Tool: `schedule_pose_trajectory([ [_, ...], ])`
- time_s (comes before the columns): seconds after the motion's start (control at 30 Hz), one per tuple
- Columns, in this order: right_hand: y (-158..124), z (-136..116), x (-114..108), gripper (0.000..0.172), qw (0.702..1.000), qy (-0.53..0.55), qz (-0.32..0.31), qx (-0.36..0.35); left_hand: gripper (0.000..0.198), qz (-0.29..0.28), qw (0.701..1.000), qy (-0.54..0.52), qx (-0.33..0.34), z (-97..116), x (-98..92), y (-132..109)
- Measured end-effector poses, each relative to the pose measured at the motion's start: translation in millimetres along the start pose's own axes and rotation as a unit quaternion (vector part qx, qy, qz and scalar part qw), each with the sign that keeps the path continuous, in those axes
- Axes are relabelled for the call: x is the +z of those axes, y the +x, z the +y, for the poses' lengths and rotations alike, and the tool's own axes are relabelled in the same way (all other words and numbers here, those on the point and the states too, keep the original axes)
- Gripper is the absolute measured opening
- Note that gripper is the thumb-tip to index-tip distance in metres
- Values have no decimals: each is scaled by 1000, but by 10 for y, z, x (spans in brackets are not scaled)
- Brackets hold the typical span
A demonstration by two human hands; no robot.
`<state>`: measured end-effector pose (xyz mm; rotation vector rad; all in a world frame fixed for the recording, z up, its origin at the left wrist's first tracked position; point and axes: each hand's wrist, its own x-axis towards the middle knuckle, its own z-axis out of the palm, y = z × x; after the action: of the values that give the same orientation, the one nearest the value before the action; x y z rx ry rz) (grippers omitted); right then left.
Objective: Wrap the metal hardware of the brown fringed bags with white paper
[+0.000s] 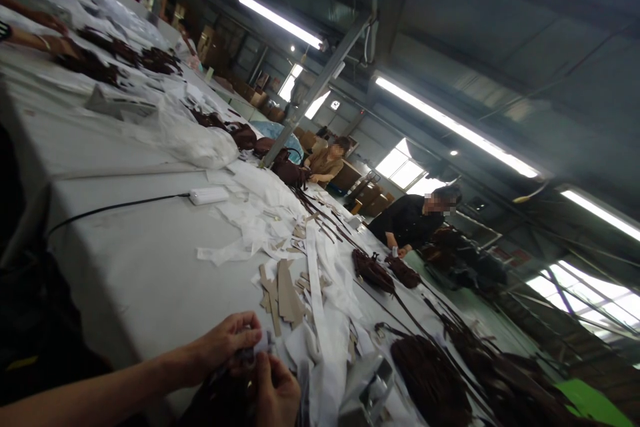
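Low in the view, my left hand is closed, thumb and fingers pinching a small whitish piece, which looks like thin paper or plastic. My right hand is just beside it, its fingertips pressed together at the lower edge of the same piece. Below both hands is a dark brown item, perhaps a bag, mostly cut off and in shadow. Exactly how the piece joins the dark item I cannot make out.
Cardboard strips and white paper scraps litter the white table. Brown bags with long straps lie at right. A white power strip trails a black cable. Co-workers, one in black, stand across the table.
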<state>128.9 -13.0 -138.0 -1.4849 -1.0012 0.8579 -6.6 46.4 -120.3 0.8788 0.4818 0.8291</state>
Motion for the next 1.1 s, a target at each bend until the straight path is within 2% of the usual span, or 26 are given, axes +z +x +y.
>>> schedule_pose_trajectory([
  [0.2,-6,46,22,43,999,6,24,31,31,-39,999,-22,-25,-10,-46,24],
  [0.53,-9,102,78,45,995,65,53,50,30,-50,996,-69,-33,-7,-32,26],
  [0.67,-7,76,62,47,996,30,62,57,32,-55,995,-77,-35,18,-24,25],
  [0.8,7,-19,10,39,995,-68,66,12,31,-61,994,-83,-39,81,-14,15],
  [0.93,46,-74,-51,32,980,-178,33,-87,30,-55,994,-80,-43,92,-15,31],
  [1.0,61,-63,-60,29,973,-196,18,-122,30,-45,995,-75,-42,54,-30,52],
  [1.1,36,-32,-35,30,970,-200,10,-138,32,-38,996,-66,-42,-45,-70,63],
])
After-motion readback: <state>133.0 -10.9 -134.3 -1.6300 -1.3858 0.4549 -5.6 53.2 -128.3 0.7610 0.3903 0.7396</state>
